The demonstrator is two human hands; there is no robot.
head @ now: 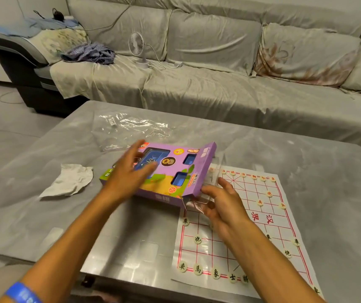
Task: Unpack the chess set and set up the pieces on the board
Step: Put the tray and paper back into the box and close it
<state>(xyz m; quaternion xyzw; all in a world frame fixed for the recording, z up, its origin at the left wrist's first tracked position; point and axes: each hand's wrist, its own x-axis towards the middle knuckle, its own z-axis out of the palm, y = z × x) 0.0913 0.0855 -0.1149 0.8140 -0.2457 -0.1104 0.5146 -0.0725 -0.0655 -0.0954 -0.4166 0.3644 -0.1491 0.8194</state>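
box (pixel 164 171): long side runs from 8 to 2 o'clock
left hand (pixel 129 171): flat on top, fingers straight
right hand (pixel 221 200): nearer the open end, at 4 o'clock of box, pinching the clear tray (pixel 199 201)

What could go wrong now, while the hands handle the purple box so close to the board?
1. The purple cardboard box overlaps the edge of the white paper board; shifting it may knock the round cream pieces out of place.
2. The right hand touches a clear plastic tray over the board; the tray may sweep pieces too.
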